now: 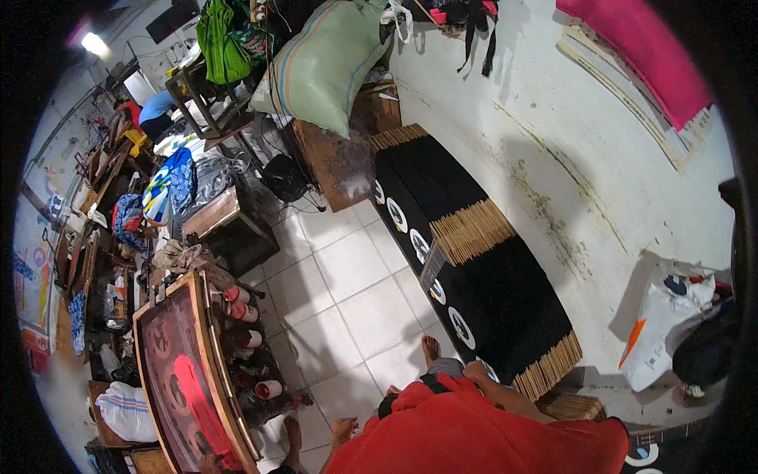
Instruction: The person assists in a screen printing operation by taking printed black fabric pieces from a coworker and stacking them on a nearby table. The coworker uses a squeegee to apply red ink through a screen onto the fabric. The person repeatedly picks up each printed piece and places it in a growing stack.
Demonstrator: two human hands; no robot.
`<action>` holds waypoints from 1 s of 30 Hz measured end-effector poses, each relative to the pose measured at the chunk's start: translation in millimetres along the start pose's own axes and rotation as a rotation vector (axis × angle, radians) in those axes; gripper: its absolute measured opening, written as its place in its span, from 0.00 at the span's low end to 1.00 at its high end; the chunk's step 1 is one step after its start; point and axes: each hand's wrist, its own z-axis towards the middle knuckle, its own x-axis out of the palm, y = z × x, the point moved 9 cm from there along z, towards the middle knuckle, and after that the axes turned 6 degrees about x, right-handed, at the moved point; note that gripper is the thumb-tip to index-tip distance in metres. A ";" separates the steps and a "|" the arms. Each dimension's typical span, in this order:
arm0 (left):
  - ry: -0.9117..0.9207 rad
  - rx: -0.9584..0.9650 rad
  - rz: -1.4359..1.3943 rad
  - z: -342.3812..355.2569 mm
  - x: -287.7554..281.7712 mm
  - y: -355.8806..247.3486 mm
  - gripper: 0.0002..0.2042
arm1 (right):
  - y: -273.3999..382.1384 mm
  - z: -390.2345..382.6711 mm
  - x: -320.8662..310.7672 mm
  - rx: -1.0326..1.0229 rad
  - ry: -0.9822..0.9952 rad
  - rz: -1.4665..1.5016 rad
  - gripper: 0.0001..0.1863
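My left hand (344,429) is beside my red shirt (466,434), holding nothing visible, fingers apart. My right hand (475,374) rests by my waist near black panels (505,292) with round white prints and tan slatted edges; its fingers are unclear. A bare foot (430,347) shows on the tiles. Left of me, a wooden screen frame (140,320) holds smeared pink ink (197,403), beside several red-and-white containers (268,389). A partly hidden hand (210,463) at the frame's lower edge seems to be another person's.
A bulging green sack (316,71) rests on a brown board (332,166). A wooden box (229,229) and cluttered shelving (103,237) line the left. Two people (154,110) are at the back left. A white bag (655,332) lies right, against the pale surface (537,118).
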 end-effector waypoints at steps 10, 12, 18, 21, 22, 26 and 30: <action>-0.043 0.263 -0.222 14.8 74.0 -96.2 0.09 | -34.8 166.0 -71.8 0.036 -0.162 0.310 0.07; -0.004 0.329 -0.391 18.2 90.7 -127.0 0.09 | -28.8 187.4 -78.8 -0.107 -0.047 0.278 0.08; -0.261 0.405 -0.276 18.9 99.1 -145.1 0.11 | -54.4 261.2 -56.7 0.212 0.424 0.723 0.12; -0.260 0.292 0.265 36.6 104.1 -118.4 0.10 | -16.2 280.5 -84.5 -0.223 0.181 -0.014 0.12; -0.063 0.191 0.781 45.0 119.1 -99.9 0.11 | -17.4 282.7 -87.5 -0.101 0.195 0.220 0.08; -0.143 0.225 0.475 67.8 100.8 -97.7 0.10 | -0.2 274.9 -95.2 -0.023 0.233 0.875 0.11; -0.158 0.205 0.167 78.4 92.5 -110.0 0.10 | 7.8 283.5 -59.1 -0.008 0.454 0.597 0.12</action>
